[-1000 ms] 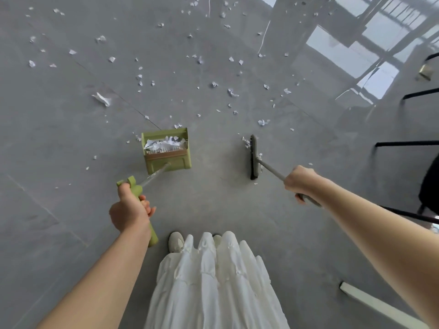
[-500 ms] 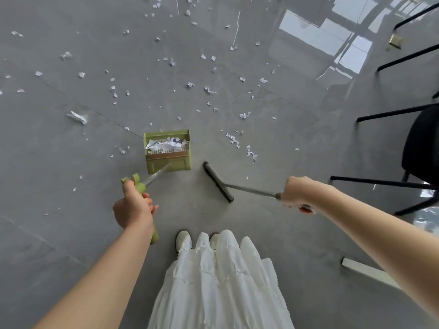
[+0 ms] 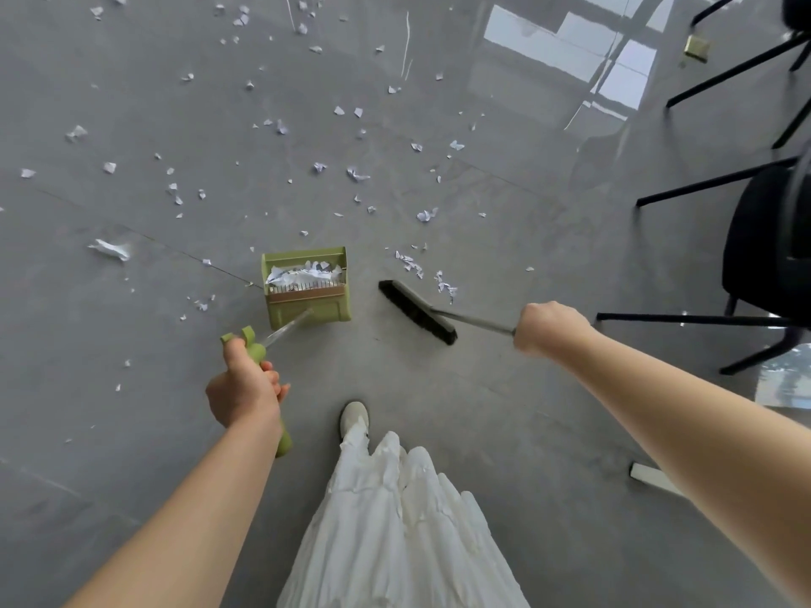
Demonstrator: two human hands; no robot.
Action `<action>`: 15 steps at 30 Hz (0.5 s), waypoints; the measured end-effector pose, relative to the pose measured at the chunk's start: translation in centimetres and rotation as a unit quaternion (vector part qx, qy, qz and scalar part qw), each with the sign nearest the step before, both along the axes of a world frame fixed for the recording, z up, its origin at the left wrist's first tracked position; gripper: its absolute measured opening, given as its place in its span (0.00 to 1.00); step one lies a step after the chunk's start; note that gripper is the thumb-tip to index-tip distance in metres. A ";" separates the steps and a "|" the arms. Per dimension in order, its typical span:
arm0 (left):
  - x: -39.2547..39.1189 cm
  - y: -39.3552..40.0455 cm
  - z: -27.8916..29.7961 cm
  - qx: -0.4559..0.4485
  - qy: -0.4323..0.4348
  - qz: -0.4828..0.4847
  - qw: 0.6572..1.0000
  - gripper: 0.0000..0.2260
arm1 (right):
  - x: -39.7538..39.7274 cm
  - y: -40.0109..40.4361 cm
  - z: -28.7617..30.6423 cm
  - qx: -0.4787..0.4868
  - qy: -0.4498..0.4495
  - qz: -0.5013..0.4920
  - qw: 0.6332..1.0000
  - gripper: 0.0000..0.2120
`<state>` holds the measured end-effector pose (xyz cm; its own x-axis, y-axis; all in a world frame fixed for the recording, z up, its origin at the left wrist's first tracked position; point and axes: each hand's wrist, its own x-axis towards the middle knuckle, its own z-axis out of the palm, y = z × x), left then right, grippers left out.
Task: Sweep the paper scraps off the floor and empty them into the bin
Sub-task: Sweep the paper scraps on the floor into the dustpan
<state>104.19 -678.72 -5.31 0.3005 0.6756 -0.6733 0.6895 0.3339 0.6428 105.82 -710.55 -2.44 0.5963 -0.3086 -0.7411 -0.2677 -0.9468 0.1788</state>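
While my left hand [image 3: 243, 388] grips the green dustpan [image 3: 307, 287] handle and my right hand [image 3: 550, 329] holds the broom [image 3: 417, 311], the nearest paper scraps [image 3: 428, 274] lie right of the dustpan, just beyond the bristles, whose long axis runs diagonally.

Glossy grey floor [image 3: 482, 410], matt green plastic dustpan [image 3: 307, 307], crumpled white paper scraps [image 3: 303, 274]

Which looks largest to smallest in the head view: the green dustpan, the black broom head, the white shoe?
1. green dustpan
2. black broom head
3. white shoe
The shoe is partly hidden by the white skirt.
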 end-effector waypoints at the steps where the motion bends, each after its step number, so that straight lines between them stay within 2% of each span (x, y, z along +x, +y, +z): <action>1: 0.7 -0.2 -0.1 -0.001 -0.001 -0.005 1.000 0.17 | 0.5 -0.2 -0.2 0.001 -0.007 0.009 1.000 0.01; 8: 6.2 -1.3 -0.7 -0.007 0.002 -0.035 0.999 0.16 | 6.0 -0.4 -1.1 -0.031 -0.006 0.022 0.999 0.14; 15: 13.1 -2.3 -1.2 -0.002 -0.001 -0.083 0.997 0.16 | 13.1 -1.9 -1.4 -0.037 -0.039 -0.009 0.999 0.16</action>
